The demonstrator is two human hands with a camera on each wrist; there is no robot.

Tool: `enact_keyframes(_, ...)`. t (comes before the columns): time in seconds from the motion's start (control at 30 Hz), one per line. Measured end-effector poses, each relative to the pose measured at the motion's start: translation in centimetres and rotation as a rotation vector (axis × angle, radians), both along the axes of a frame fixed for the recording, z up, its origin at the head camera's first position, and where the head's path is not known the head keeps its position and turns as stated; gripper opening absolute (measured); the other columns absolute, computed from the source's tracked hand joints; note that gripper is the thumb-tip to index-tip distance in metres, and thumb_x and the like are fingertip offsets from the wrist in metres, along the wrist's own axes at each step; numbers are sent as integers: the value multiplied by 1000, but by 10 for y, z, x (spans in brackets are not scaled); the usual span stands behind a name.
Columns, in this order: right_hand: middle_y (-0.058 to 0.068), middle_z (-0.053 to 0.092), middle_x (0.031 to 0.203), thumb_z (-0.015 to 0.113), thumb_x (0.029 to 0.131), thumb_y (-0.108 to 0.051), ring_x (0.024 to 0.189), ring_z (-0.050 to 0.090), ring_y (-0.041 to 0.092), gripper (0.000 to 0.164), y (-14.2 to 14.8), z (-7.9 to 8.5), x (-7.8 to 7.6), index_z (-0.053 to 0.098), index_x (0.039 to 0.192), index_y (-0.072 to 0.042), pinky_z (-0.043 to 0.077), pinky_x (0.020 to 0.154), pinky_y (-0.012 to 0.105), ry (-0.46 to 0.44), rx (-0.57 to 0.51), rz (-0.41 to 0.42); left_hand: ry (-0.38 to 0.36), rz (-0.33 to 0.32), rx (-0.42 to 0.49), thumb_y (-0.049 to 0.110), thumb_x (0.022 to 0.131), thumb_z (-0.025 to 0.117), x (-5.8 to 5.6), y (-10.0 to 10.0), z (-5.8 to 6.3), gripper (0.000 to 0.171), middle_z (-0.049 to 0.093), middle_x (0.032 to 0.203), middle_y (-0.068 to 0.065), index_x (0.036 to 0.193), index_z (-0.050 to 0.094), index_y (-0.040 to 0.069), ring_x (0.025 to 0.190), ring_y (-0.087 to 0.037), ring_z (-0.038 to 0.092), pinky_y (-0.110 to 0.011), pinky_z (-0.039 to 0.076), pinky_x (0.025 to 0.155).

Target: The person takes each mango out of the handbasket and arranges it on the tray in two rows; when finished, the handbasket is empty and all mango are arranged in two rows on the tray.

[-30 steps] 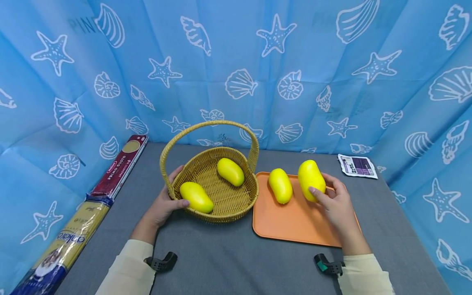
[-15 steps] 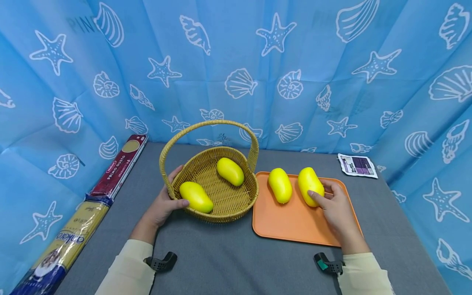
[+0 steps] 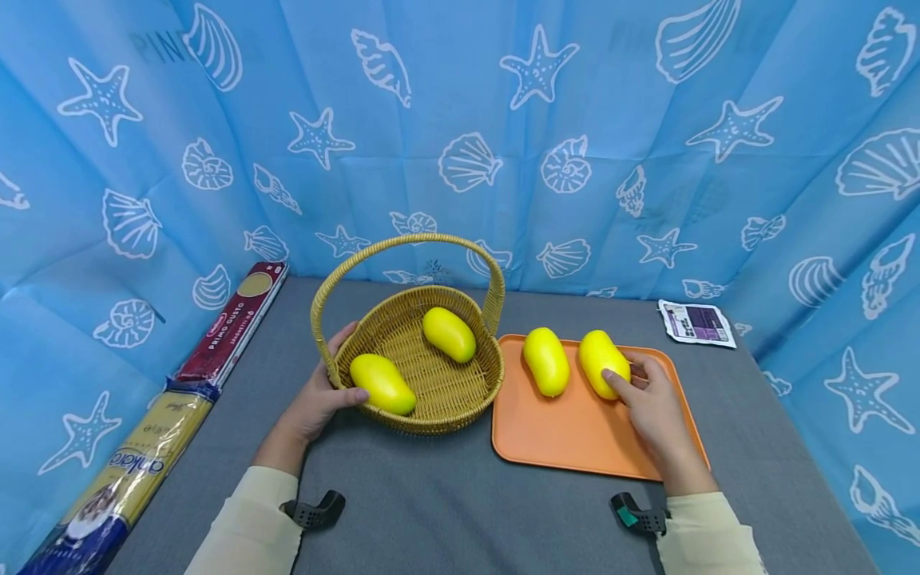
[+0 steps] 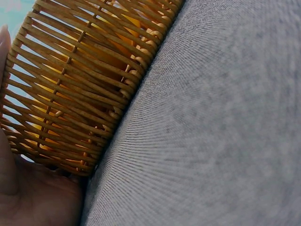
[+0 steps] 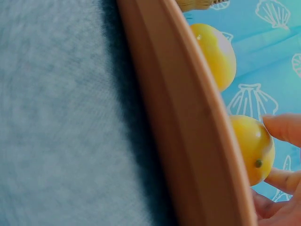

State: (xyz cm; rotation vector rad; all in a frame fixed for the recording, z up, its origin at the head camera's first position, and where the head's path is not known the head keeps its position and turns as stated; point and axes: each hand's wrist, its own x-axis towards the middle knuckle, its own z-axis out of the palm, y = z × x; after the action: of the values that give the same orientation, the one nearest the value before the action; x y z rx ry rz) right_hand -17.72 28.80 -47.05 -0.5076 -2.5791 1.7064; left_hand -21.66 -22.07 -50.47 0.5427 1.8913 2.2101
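My left hand (image 3: pixel 323 403) grips the near-left side of a woven wicker basket (image 3: pixel 434 403), thumb over the rim and fingers outside its wall. Two yellow mangoes lie in the basket, one mango (image 3: pixel 382 384) by my thumb and another mango (image 3: pixel 449 335) toward the back. On an orange tray (image 3: pixel 568 439) to the right lies a third mango (image 3: pixel 546 362). Beside it, my right hand (image 3: pixel 657 407) holds one more mango (image 3: pixel 600 363) between thumb and fingers, low over the tray. The right wrist view shows this mango (image 5: pixel 256 146) behind the tray edge (image 5: pixel 188 117).
A tall arched handle (image 3: pixel 410 239) spans the basket. Along the left edge lie a red spaghetti pack (image 3: pixel 233 323) and a yellow-and-blue pasta pack (image 3: pixel 129 475). A small white-and-purple packet (image 3: pixel 697 323) sits at the back right. A blue shell-print curtain (image 3: pixel 460 120) surrounds the grey table.
My right hand has lowered its mango to the tray, shifting it slightly toward me. The left hand and the basket have stayed in place.
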Motion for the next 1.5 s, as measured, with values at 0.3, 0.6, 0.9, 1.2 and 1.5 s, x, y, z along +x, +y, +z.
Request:
enact_keyframes(0.3,32,32,166,72,108,-31,145,39,49,86,-1,1,2,22,170,2,36,117,62,-26,40,57,-5,-2,4,1,96,79,-1,-1,-2,104,23,176,-21,176,16,24,149,-26,39,-29,34,116)
enact_keyframes(0.6,34,31,166,71,108,-37,146,37,50,90,-2,5,3,19,169,5,36,117,62,-67,53,59,-8,-14,17,2,97,78,-2,-1,-2,104,21,177,-20,176,15,24,151,-28,36,-30,32,117)
enact_keyframes(0.9,34,30,167,70,108,-40,148,35,51,93,-1,6,3,15,171,2,35,118,63,-79,43,58,-25,-11,15,2,97,77,-2,-1,-1,104,23,177,-16,177,14,25,152,-29,35,-30,32,117)
enact_keyframes(1.2,34,32,166,69,109,-37,146,37,50,90,0,5,3,17,170,4,36,117,63,-67,52,57,-23,-6,5,3,98,78,-1,-1,0,103,24,177,-17,176,16,26,151,-29,35,-30,32,117)
enact_keyframes(1.5,33,28,167,67,110,-39,150,31,52,89,1,5,4,17,171,2,34,119,63,-42,2,42,-25,-14,12,3,98,78,-2,-1,-1,103,23,177,-17,177,14,25,152,-28,35,-30,32,117)
